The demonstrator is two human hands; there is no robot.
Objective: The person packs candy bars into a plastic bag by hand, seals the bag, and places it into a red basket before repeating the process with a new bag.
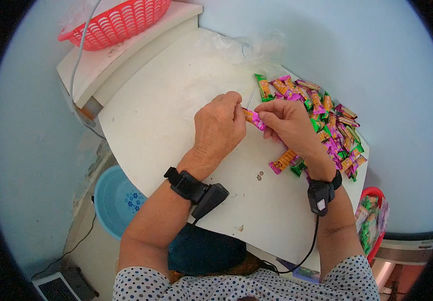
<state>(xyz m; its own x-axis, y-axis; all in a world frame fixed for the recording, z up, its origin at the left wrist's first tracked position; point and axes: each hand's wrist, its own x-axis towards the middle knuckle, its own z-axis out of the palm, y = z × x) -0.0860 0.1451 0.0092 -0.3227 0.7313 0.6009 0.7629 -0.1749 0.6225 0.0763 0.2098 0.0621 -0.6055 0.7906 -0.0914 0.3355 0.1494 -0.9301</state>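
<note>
The person wore a pale shirt (216, 292) scattered with small round dots, some near black and others greyish blue, with short, loose sleeves. The left hand (219, 123) and right hand (289, 123) were bare. A wide black strap (180, 183) circled the left wrist, carrying a long, black, angular module (211, 201) with a dark lead at its lower end. On the right wrist a black band held a compact black unit (319, 193) marked with a small white label (321, 204); a thin black cable (313, 247) curved from it.

1 head-worn camera looks forward and down from fairly close above the near side of the white table (156, 125).
</note>
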